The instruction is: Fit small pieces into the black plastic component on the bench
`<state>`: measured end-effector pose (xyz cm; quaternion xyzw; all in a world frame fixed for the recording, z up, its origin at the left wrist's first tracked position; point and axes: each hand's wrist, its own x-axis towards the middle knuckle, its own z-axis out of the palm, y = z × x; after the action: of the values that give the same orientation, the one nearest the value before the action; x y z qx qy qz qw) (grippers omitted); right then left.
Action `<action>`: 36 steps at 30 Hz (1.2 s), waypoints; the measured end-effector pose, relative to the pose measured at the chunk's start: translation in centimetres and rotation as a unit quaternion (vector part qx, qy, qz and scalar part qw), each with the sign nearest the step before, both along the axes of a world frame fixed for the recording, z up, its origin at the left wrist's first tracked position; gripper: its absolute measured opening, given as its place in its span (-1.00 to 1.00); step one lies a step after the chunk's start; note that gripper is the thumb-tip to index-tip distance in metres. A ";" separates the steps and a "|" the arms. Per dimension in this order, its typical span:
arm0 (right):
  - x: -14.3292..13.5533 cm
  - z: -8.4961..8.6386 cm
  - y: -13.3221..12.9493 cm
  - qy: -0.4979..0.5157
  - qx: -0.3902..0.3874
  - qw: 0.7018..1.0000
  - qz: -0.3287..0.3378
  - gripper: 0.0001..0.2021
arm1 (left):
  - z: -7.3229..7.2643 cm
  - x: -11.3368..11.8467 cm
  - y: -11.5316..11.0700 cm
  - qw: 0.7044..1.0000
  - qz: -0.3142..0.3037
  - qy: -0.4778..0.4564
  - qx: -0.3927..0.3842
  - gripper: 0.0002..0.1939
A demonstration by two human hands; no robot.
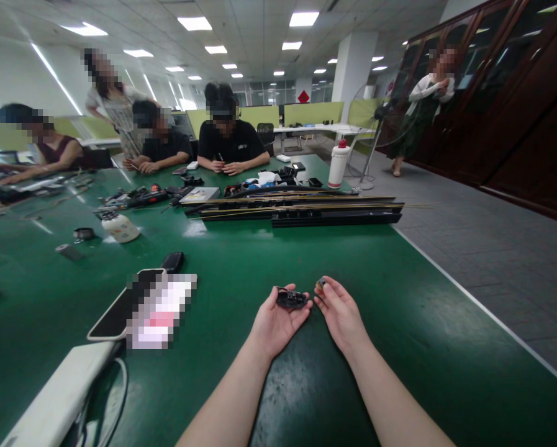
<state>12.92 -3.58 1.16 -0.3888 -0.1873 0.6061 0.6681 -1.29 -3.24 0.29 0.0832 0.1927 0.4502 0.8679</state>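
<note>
On the upturned palm of my left hand lies a small black oval housing, open on top with parts showing inside. A thin dark cord runs along its edge, and my thumb and fingers curl around it. Just to the right, the fingertips of my right hand pinch a small grey and yellowish piece, too small to name. A narrow gap separates the two hands. Both are above the green table.
Left of my hands are a phone, a white power strip with cables, and a patterned jar. Long black rails with thin rods lie across the table. A white bottle stands behind them. Several people sit or stand beyond.
</note>
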 end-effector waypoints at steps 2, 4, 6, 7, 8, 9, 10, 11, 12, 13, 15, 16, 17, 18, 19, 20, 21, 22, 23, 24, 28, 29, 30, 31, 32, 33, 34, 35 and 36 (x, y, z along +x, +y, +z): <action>0.0 0.0 0.0 0.002 0.001 1.000 0.002 -0.71 | 0.1 0.0 0.0 1.000 0.003 0.001 0.000 -0.67; 0.0 0.0 0.0 0.001 0.002 1.000 0.004 -0.72 | 0.1 0.0 0.0 1.000 0.004 0.003 -0.001 -0.67; 0.0 0.1 0.0 -0.006 0.002 1.000 0.004 -0.72 | 0.0 0.0 0.0 1.000 0.003 0.005 -0.002 -0.67; 0.0 0.1 0.0 -0.009 0.002 1.000 0.004 -0.72 | 0.0 0.0 0.0 1.000 0.002 0.005 -0.001 -0.67; 0.0 0.2 0.0 -0.011 0.001 1.000 0.004 -0.72 | 0.0 0.0 0.0 1.000 0.003 0.006 -0.001 -0.67; 0.0 0.2 0.0 -0.011 0.001 1.000 0.005 -0.72 | 0.0 0.0 0.0 1.000 0.004 0.006 -0.001 -0.67; 0.0 0.2 0.0 -0.010 0.000 1.000 0.007 -0.72 | -0.1 0.0 0.0 1.000 0.005 0.006 -0.001 -0.67; 0.0 0.2 0.0 -0.008 0.000 1.000 0.009 -0.71 | -0.1 0.0 0.0 1.000 0.005 0.006 -0.001 -0.67; 0.0 0.2 0.1 -0.006 0.000 1.000 0.010 -0.71 | 0.0 0.0 0.0 1.000 0.006 0.005 -0.002 -0.67; 0.0 0.2 0.1 -0.006 -0.001 1.000 0.011 -0.70 | 0.0 0.0 0.0 1.000 0.006 0.005 -0.004 -0.67; 0.0 0.1 0.1 -0.007 -0.002 1.000 0.009 -0.70 | 0.0 0.1 0.0 1.000 0.008 0.004 -0.008 -0.66; 0.1 0.0 0.1 -0.007 -0.002 1.000 0.008 -0.70 | 0.1 0.1 0.0 1.000 0.009 0.004 -0.010 -0.67; 0.1 -0.1 0.1 -0.008 -0.001 1.000 0.006 -0.70 | 0.1 0.1 0.0 1.000 0.010 0.004 -0.013 -0.67; 0.1 -0.1 0.1 -0.009 0.000 1.000 0.005 -0.70 | 0.2 0.1 0.0 1.000 0.012 0.004 -0.015 -0.68; 0.1 -0.2 0.1 -0.011 0.002 1.000 0.005 -0.70 | 0.2 0.1 0.0 1.000 0.013 0.003 -0.016 -0.68; 0.1 -0.3 0.1 -0.014 0.004 1.000 0.006 -0.70 | 0.2 0.1 -0.1 1.000 0.015 0.002 -0.018 -0.69; 0.1 -0.3 0.1 -0.018 0.006 1.000 0.007 -0.70 | 0.3 0.1 -0.1 1.000 0.016 0.000 -0.019 -0.69; 0.1 -0.3 0.1 -0.021 0.007 1.000 0.008 -0.70 | 0.3 0.1 -0.1 1.000 0.017 -0.003 -0.020 -0.69; 0.1 -0.3 0.1 -0.025 0.006 1.000 0.008 -0.70 | 0.3 0.1 -0.1 1.000 0.018 -0.006 -0.020 -0.70; 0.1 -0.3 0.1 -0.029 0.006 1.000 0.007 -0.70 | 0.3 0.1 -0.1 1.000 0.020 -0.008 -0.020 -0.70; 0.3 -0.4 0.2 -0.040 0.001 0.999 -0.007 -0.70 | 0.2 0.1 -0.1 0.999 0.027 -0.016 -0.013 -0.73; 0.3 -0.4 0.2 -0.045 0.002 0.999 -0.009 -0.70 | 0.2 0.1 0.0 0.999 0.028 -0.018 -0.010 -0.73; 0.4 -0.4 0.3 -0.053 0.004 0.999 -0.010 -0.70 | 0.1 0.1 0.0 0.999 0.028 -0.020 -0.007 -0.74; 0.5 -0.5 0.4 -0.066 0.008 0.998 -0.011 -0.70 | 0.1 0.2 0.0 0.999 0.027 -0.022 -0.003 -0.74; 0.6 -0.5 0.4 -0.084 0.014 0.996 -0.012 -0.69 | 0.0 0.2 -0.1 0.999 0.025 -0.024 0.000 -0.74; 0.6 -0.5 0.4 -0.106 0.021 0.994 -0.014 -0.69 | 0.0 0.2 -0.1 0.999 0.024 -0.025 0.003 -0.74; 0.7 -0.5 0.4 -0.130 0.030 0.991 -0.013 -0.68 | 0.0 0.2 -0.2 0.999 0.023 -0.025 0.004 -0.74; 0.6 -0.4 0.3 -0.157 0.040 0.987 -0.009 -0.68 | 0.1 0.2 -0.2 0.999 0.024 -0.024 0.001 -0.74; 0.6 -0.4 0.2 -0.187 0.050 0.981 -0.002 -0.68 | 0.1 0.3 -0.3 0.999 0.027 -0.022 -0.004 -0.75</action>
<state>13.52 -3.34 0.77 -0.4622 -0.3380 0.5113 0.6409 -1.04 -3.51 0.41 0.0650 0.1778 0.4742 0.8598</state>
